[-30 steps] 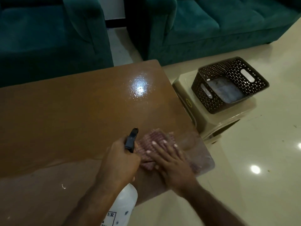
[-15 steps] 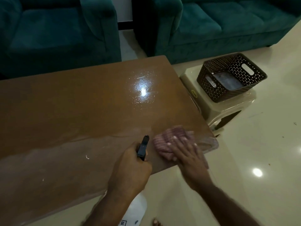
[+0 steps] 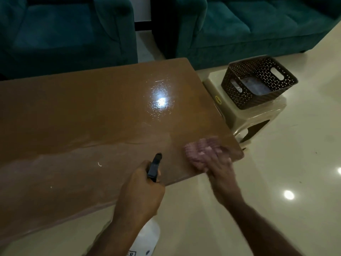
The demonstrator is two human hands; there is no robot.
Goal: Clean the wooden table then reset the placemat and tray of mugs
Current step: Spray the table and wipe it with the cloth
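Brown table (image 3: 83,111); pink cloth (image 3: 197,152); teal sofa (image 3: 249,26) — dark perforated basket (image 3: 238,89); white bottle (image 3: 149,235).

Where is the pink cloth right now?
In the head view, the pink cloth sits on the near right corner of the wooden table, under the right hand, beside the spray bottle.

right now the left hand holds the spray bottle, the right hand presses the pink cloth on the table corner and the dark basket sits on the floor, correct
Not quite: the head view shows the dark basket on the beige stool, not the floor. The left hand does hold the spray bottle and the right hand does press the pink cloth on the table corner.
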